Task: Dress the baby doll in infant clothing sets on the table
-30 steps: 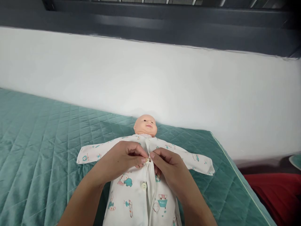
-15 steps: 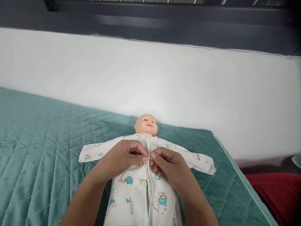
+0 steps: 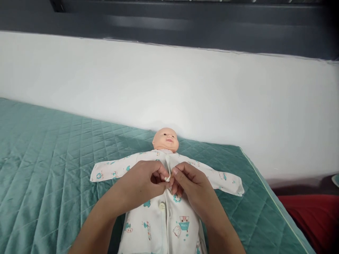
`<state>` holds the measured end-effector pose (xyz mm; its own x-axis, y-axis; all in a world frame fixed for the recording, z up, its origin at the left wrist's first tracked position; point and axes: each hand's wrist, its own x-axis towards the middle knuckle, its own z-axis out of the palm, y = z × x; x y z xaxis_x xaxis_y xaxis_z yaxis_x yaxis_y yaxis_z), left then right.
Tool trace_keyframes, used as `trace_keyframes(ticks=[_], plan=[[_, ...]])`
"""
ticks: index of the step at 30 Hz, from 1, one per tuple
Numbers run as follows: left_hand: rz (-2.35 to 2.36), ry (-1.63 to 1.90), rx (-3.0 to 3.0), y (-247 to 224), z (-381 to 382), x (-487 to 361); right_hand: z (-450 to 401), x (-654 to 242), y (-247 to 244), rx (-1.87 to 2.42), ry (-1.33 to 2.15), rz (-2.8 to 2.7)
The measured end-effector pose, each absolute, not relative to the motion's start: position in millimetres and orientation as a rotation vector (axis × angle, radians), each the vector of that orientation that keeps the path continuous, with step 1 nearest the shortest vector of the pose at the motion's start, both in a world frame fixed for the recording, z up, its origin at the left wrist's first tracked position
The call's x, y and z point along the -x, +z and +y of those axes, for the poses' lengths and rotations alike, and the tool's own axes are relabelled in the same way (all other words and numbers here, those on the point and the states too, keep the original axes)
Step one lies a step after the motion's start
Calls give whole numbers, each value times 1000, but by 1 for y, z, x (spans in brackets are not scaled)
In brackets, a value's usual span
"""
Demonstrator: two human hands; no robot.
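A baby doll (image 3: 164,138) lies on its back, dressed in a white printed jacket (image 3: 148,225) with both sleeves spread out. At the chest, my left hand (image 3: 150,180) pinches the front edge around a small pale button (image 3: 167,179). My right hand (image 3: 186,180) is closed on the opposite front edge, its thumb and finger right beside that button. Lower down, another pale round button (image 3: 162,206) shows on the left front edge, and the two edges lie slightly apart there. My fingers partly hide the buttonhole area.
Beneath the doll is a green quilted bedspread (image 3: 53,158), its piped edge running down on the right. A white wall (image 3: 169,84) rises behind, with a dark ledge (image 3: 169,28) above it. Something red (image 3: 312,215) lies beyond the bed's right side.
My left thumb has shifted lower and the fingers have curled, so the small button shows between my hands. My right hand has stayed nearly in place on the jacket edge.
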<state>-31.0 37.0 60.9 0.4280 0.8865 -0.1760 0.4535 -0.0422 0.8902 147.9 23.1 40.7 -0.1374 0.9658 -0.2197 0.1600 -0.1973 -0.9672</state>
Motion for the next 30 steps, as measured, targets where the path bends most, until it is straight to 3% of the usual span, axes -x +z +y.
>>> trace_keyframes(ticks=[30], plan=[[1313,621,-1923,62,32,22,26,-147,37,1368,1380,-1300]])
